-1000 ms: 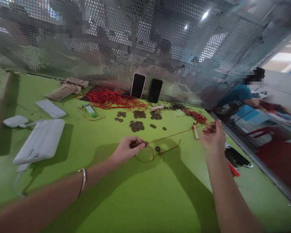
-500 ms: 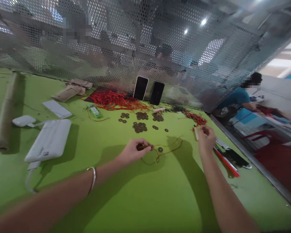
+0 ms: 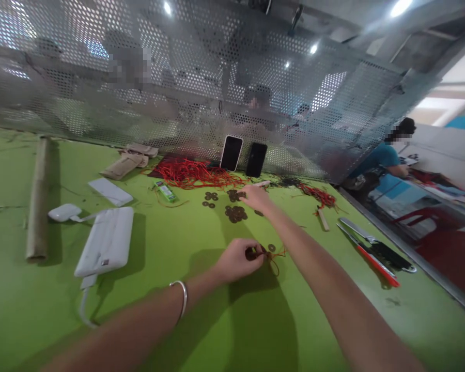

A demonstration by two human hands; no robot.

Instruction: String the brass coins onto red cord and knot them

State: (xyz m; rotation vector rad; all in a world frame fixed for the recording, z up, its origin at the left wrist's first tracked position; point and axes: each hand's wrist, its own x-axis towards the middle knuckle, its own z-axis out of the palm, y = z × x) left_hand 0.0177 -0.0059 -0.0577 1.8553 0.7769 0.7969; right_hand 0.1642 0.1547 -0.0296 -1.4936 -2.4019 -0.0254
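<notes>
My left hand (image 3: 241, 259) is closed in a pinch on a thin red cord (image 3: 276, 267), whose loop and ends trail to the right of the fingertips. Just beyond those fingertips, a single round holed coin (image 3: 272, 247) lies on the green table. My right hand (image 3: 257, 200) reaches across to the far groups of coins, its fingers bent together at the edge of one dark pile (image 3: 233, 196). Whether a coin is between them is hidden. A larger coin pile (image 3: 235, 214) lies just nearer, with a few coins (image 3: 211, 196) to its left.
Red cords (image 3: 196, 173) lie heaped before two phones (image 3: 231, 153) leaning on the perforated metal screen (image 3: 186, 103). Right: a red-handled tool (image 3: 377, 266) and a small wooden stick (image 3: 323, 219). Left: a white power bank (image 3: 107, 240) and a bamboo tube (image 3: 39, 201). A person sits beyond.
My right hand has moved left from beside the small stick at the right to the coin piles. My left hand keeps its pinch on the cord. The view has shifted slightly.
</notes>
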